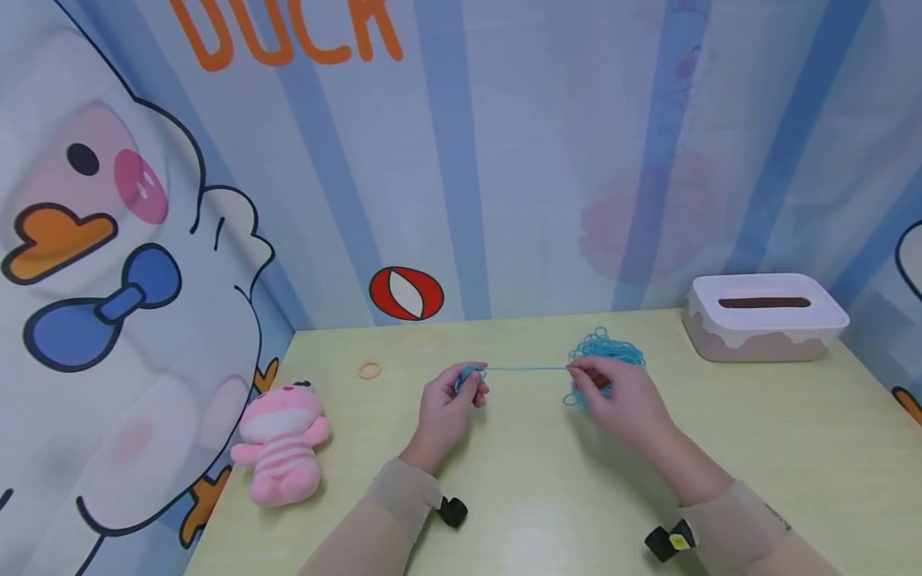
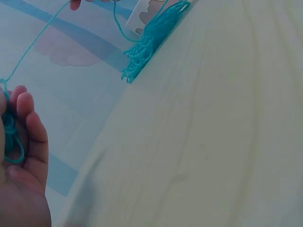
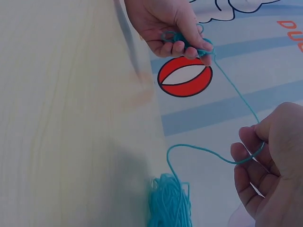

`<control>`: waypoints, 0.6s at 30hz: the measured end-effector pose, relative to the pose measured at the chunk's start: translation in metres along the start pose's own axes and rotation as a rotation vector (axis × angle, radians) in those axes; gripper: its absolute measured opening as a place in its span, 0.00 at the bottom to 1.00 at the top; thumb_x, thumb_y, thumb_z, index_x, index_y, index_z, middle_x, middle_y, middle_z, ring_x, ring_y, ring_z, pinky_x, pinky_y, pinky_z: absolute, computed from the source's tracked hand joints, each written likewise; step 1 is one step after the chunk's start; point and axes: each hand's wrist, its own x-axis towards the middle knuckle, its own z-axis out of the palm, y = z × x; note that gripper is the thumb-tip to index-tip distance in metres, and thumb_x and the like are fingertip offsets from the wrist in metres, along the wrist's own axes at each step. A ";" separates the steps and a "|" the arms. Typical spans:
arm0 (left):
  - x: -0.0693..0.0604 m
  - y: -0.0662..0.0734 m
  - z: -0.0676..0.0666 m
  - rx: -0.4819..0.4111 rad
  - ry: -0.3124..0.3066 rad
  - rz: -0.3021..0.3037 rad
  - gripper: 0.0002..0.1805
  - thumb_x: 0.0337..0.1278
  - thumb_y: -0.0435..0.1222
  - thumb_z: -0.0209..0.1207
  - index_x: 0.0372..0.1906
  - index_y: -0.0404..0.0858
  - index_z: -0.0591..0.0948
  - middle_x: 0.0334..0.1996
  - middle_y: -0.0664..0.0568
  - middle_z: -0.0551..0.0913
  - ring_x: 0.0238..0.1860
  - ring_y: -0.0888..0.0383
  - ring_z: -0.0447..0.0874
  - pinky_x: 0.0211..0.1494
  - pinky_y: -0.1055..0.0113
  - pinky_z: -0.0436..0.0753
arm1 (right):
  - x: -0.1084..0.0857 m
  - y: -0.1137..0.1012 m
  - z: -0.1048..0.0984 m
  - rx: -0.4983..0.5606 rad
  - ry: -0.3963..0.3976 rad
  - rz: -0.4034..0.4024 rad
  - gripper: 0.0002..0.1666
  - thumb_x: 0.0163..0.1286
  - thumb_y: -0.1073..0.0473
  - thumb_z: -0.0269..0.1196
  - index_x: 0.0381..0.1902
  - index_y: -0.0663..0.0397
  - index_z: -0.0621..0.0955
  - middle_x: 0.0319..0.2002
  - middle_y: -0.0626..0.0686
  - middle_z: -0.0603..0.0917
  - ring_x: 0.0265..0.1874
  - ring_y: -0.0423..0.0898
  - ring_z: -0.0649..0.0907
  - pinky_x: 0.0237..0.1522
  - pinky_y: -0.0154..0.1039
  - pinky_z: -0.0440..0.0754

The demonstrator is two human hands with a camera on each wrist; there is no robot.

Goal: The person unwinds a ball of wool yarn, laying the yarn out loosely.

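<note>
My left hand (image 1: 445,406) grips a small bundle of turquoise yarn (image 2: 9,130), the thumb pressed over it. From that bundle a single strand (image 1: 526,369) runs straight across to my right hand (image 1: 625,400), which pinches it between thumb and forefinger. Past the pinch, the strand sags in a loop below the right fingers in the right wrist view. It leads down to a loose heap of turquoise yarn (image 1: 607,346) lying on the table behind the right hand. Both hands are raised above the tabletop.
On the pale yellow table (image 1: 519,496), a pink plush toy (image 1: 284,448) lies at the left. An orange ring (image 1: 370,369) lies behind it. A white and brown tissue box (image 1: 765,318) stands at the back right. A printed duck curtain (image 1: 533,160) hangs along the far edge.
</note>
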 end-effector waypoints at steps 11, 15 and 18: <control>-0.001 0.000 0.000 -0.041 0.039 0.022 0.22 0.88 0.41 0.55 0.61 0.24 0.84 0.40 0.36 0.92 0.31 0.63 0.89 0.43 0.68 0.92 | -0.013 0.020 -0.032 -0.055 0.032 0.069 0.11 0.81 0.59 0.68 0.54 0.58 0.90 0.36 0.50 0.93 0.36 0.46 0.88 0.35 0.32 0.85; -0.001 0.001 0.000 -0.030 0.086 0.028 0.22 0.88 0.42 0.55 0.59 0.25 0.85 0.42 0.37 0.92 0.33 0.63 0.90 0.43 0.69 0.92 | -0.019 0.032 -0.042 -0.067 0.004 0.103 0.12 0.81 0.58 0.68 0.55 0.57 0.90 0.37 0.49 0.93 0.36 0.43 0.86 0.34 0.31 0.83; -0.001 0.001 0.000 -0.033 0.105 0.043 0.20 0.87 0.39 0.56 0.58 0.23 0.85 0.43 0.34 0.91 0.34 0.64 0.89 0.44 0.70 0.92 | -0.023 0.041 -0.046 -0.106 -0.022 0.138 0.12 0.81 0.57 0.68 0.54 0.57 0.90 0.39 0.51 0.93 0.37 0.44 0.86 0.36 0.33 0.85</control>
